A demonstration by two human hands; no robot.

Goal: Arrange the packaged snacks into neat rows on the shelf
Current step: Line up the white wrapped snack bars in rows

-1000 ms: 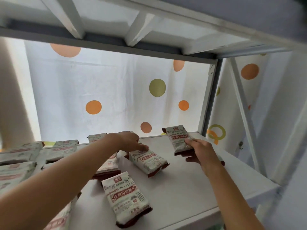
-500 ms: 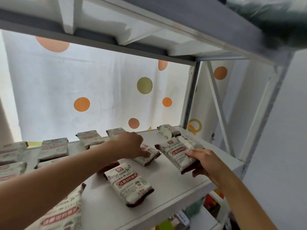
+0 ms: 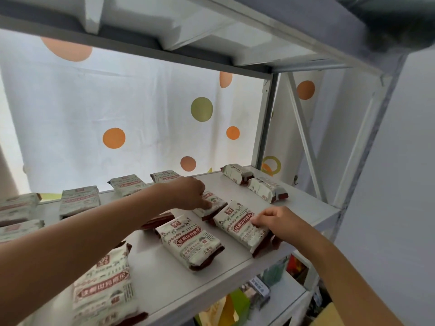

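Observation:
Several cream-and-maroon snack packs lie on the white shelf (image 3: 303,208). My right hand (image 3: 280,223) grips the near right end of one pack (image 3: 235,223) lying flat near the shelf's front edge. My left hand (image 3: 188,192) presses its fingertips on a middle pack (image 3: 213,204) just behind it. Another pack (image 3: 189,240) lies to the left of the held one, and a further pack (image 3: 106,288) sits at the front left. Two packs (image 3: 236,172) (image 3: 267,189) lie at the back right. More packs (image 3: 78,200) line the back left.
A white curtain (image 3: 141,102) with orange and green dots hangs behind the shelf. The underside of the upper shelf (image 3: 211,31) is close overhead. A metal post (image 3: 266,123) and a diagonal brace (image 3: 303,137) stand at the right. Coloured goods (image 3: 256,290) sit on the lower shelf.
My right hand has brought its pack from the back right forward and down flat near the front edge. My left hand stays on the middle pack. The camera has shifted right and down.

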